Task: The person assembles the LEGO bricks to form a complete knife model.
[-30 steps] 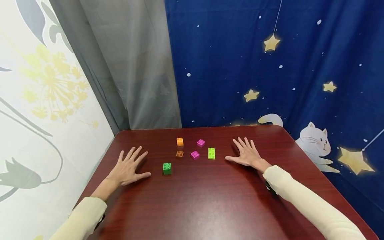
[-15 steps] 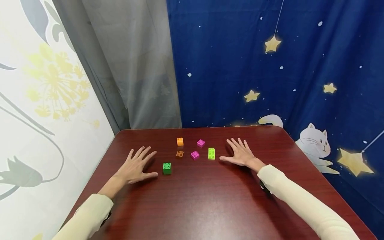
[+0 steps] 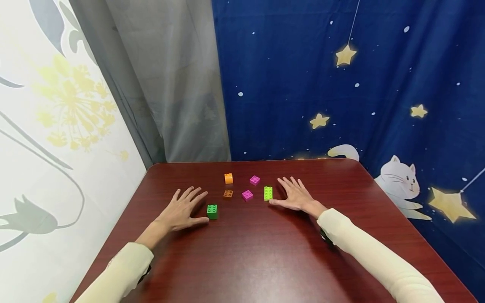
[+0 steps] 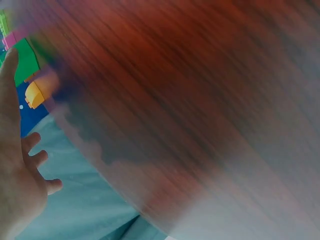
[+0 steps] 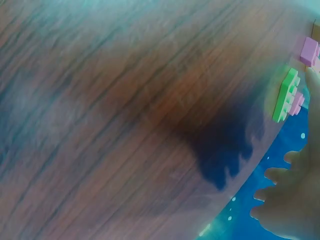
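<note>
Over the dark red tabletop (image 3: pixel 242 256), the left hand (image 3: pixel 180 213) and right hand (image 3: pixel 296 198) spread wide, holding nothing — green brick (image 3: pixel 212 212) just beside the left at three o'clock, lime brick (image 3: pixel 268 193) beside the right at nine, long axis twelve-to-six.

Head view: we look forward, down from 6 o'clock, across table (image 3: pixel 242 256) to blue curtain (image 3: pixel 280 84) at 12. Left wrist: we face table, close, left hand (image 4: pixel 20 185) at 8, green brick (image 3: pixel 212 212) shared with head view. Right wrist: equally close, right hand (image 5: pixel 300 185) at 4, lime brick (image 3: pixel 268 193) shared likewise.
</note>
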Motion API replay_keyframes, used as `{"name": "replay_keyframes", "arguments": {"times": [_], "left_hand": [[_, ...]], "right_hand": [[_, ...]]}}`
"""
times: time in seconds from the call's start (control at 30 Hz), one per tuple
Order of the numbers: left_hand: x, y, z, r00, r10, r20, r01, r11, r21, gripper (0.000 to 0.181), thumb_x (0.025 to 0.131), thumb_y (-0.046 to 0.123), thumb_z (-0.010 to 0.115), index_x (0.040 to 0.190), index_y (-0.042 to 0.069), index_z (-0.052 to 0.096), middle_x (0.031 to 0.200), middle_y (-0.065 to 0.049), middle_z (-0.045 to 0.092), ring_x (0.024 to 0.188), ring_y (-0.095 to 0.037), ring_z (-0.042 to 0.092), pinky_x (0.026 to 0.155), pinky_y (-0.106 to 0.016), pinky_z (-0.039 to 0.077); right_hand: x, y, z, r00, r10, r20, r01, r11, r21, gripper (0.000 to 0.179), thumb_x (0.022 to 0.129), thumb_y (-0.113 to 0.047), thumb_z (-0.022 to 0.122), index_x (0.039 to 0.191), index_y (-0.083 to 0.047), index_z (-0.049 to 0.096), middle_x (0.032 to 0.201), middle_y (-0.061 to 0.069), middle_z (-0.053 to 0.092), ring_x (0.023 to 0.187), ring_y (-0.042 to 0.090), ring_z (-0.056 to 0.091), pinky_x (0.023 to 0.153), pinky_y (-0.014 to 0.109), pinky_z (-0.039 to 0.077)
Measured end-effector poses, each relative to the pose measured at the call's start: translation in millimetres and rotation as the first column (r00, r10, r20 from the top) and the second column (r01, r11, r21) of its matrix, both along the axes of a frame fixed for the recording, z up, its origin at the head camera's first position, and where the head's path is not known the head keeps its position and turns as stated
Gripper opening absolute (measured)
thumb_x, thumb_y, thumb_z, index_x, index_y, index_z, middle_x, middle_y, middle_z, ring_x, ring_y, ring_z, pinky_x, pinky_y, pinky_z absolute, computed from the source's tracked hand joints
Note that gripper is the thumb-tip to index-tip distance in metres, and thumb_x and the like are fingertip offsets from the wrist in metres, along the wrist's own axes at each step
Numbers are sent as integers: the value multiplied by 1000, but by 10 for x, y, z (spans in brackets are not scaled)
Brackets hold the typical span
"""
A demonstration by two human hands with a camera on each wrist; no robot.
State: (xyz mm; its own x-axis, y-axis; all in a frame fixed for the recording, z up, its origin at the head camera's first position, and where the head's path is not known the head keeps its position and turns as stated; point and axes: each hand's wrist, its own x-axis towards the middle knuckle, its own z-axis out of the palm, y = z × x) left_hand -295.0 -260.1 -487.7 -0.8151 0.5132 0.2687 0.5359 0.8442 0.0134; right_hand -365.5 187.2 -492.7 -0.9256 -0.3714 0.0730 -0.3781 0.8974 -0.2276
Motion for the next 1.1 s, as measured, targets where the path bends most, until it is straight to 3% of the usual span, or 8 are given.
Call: {"name": "replay_keyframes", "arguments": {"times": [0.27, 0.53, 0.83, 1.0, 1.1], "left_hand": [[-1, 78, -25, 999, -24, 44, 22, 999, 39, 91, 87, 71, 69, 156, 16, 47, 157, -15, 48, 147, -42, 38, 115, -71, 25], [-4, 165, -33, 989, -52, 141, 28, 986, 166, 86, 88, 63, 75, 154, 14, 50, 153, -13, 52, 147, -40, 39, 115, -71, 27], [-11, 211, -94, 948, -84, 306, -35, 931, 363, 74, 91, 52, 78, 151, 16, 54, 153, -15, 51, 147, -38, 39, 115, -64, 34], [-33, 224, -129, 945, -126, 302, -20, 898, 439, 63, 90, 42, 82, 142, 11, 63, 145, -11, 59, 144, -39, 44, 115, -60, 36], [-30, 246, -149, 940, -146, 309, -21, 878, 478, 58, 89, 37, 84, 138, 10, 66, 137, -8, 64, 132, -33, 56, 109, -54, 44]], "right_hand": [[22, -122, -57, 999, 45, -4, -45, 999, -23, 106, 86, -75, 65, 162, -8, 34, 165, 20, 33, 153, 47, 24, 125, 59, 12], [24, -227, -75, 997, 78, -9, -78, 996, -52, 102, 87, -72, 67, 161, -7, 37, 164, 20, 37, 153, 46, 26, 124, 59, 15], [0, -315, -91, 998, 70, -4, -70, 994, -82, 99, 87, -71, 68, 159, -8, 42, 159, 18, 44, 149, 41, 37, 120, 58, 28], [-5, -350, -97, 999, 50, -17, -51, 994, -96, 97, 86, -71, 70, 156, -8, 46, 153, 16, 51, 141, 36, 46, 112, 56, 39], [-1, -359, -105, 999, 38, -16, -40, 995, -96, 96, 85, -71, 71, 154, -9, 50, 148, 16, 54, 134, 35, 50, 106, 55, 43]]}}
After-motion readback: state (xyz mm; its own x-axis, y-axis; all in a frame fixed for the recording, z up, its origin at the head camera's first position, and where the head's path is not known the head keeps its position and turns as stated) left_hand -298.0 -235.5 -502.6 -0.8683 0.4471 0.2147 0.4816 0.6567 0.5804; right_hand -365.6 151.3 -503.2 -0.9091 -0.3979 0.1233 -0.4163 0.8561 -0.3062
